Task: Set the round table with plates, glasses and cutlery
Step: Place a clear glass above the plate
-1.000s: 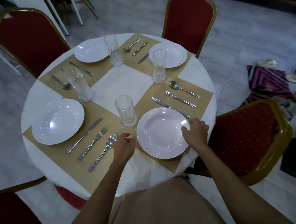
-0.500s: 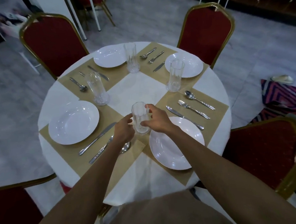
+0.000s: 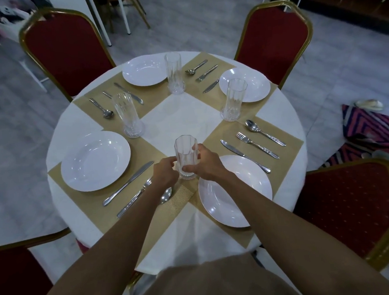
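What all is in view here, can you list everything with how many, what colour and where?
Round table: one, white cloth, centre.
Placemats: four, gold, one per seat.
Plates: four, white, one per placemat.
Tall glasses: three, clear, near the placemats' inner corners.
Near glass: one, clear, upright between the two near plates.
Knives: four, silver, next to each plate.
Forks: four, silver, beside the knives; far-left one partly hidden.
Spoons: four, silver, outermost in each setting.
Chairs: four, red with gold frames, around the table.
Striped cloth: one, red and dark, floor at right.
Left hand: one, gripping the near glass low down.
Right hand: one, gripping the near glass.
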`<action>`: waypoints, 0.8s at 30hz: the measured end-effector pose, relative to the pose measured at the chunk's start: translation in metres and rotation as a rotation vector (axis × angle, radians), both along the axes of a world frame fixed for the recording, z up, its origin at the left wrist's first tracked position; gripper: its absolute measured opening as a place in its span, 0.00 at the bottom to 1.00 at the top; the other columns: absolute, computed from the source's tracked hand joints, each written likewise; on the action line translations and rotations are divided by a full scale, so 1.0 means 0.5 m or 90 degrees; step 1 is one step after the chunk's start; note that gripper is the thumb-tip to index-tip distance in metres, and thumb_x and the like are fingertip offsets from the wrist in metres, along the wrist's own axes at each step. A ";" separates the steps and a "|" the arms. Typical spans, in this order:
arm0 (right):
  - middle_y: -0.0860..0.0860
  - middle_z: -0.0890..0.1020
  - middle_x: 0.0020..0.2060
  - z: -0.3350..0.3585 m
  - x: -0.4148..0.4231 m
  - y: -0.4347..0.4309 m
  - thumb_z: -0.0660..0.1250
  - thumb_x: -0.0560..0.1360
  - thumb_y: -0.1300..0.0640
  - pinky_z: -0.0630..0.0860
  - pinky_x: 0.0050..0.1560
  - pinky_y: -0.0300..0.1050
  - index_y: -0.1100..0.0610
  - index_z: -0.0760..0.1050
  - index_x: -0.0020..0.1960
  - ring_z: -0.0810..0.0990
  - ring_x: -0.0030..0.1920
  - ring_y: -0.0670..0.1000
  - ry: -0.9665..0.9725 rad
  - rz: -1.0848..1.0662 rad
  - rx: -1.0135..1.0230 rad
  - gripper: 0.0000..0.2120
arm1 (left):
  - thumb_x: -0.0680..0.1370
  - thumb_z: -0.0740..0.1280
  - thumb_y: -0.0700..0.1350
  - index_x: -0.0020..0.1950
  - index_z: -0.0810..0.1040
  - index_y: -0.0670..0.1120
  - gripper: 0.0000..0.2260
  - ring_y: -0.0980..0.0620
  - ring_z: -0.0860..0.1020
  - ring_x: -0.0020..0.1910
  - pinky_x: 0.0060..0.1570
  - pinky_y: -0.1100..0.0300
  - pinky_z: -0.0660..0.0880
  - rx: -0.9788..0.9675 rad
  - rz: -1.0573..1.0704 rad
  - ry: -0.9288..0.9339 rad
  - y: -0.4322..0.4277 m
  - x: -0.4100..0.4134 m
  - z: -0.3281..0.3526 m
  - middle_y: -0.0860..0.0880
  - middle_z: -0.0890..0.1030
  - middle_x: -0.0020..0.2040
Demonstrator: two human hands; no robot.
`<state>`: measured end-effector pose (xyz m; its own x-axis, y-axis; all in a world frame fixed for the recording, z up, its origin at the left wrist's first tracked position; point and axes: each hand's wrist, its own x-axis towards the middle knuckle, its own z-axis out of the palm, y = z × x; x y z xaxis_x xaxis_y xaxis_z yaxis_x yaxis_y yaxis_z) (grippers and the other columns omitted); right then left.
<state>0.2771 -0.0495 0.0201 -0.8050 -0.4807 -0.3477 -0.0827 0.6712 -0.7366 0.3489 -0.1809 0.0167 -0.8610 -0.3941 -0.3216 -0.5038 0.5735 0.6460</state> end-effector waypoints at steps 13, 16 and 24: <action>0.57 0.74 0.67 -0.005 -0.006 0.031 0.78 0.68 0.49 0.74 0.62 0.50 0.57 0.64 0.73 0.75 0.65 0.58 0.008 -0.040 0.036 0.39 | 0.71 0.65 0.30 0.68 0.75 0.39 0.24 0.45 0.78 0.58 0.58 0.55 0.74 0.020 0.103 0.003 -0.006 0.031 -0.017 0.41 0.80 0.59; 0.57 0.74 0.67 -0.010 -0.009 0.061 0.78 0.69 0.50 0.74 0.61 0.49 0.57 0.65 0.72 0.75 0.64 0.57 0.015 -0.069 0.040 0.37 | 0.73 0.64 0.32 0.62 0.79 0.40 0.18 0.46 0.79 0.58 0.56 0.57 0.73 0.007 0.119 0.009 0.009 0.053 -0.019 0.44 0.82 0.57; 0.54 0.77 0.62 -0.010 0.000 0.160 0.75 0.72 0.55 0.77 0.60 0.49 0.56 0.70 0.70 0.76 0.62 0.54 -0.015 -0.173 0.017 0.28 | 0.76 0.64 0.37 0.58 0.83 0.44 0.14 0.52 0.80 0.49 0.51 0.62 0.74 0.016 0.019 0.009 0.106 0.064 -0.015 0.48 0.84 0.53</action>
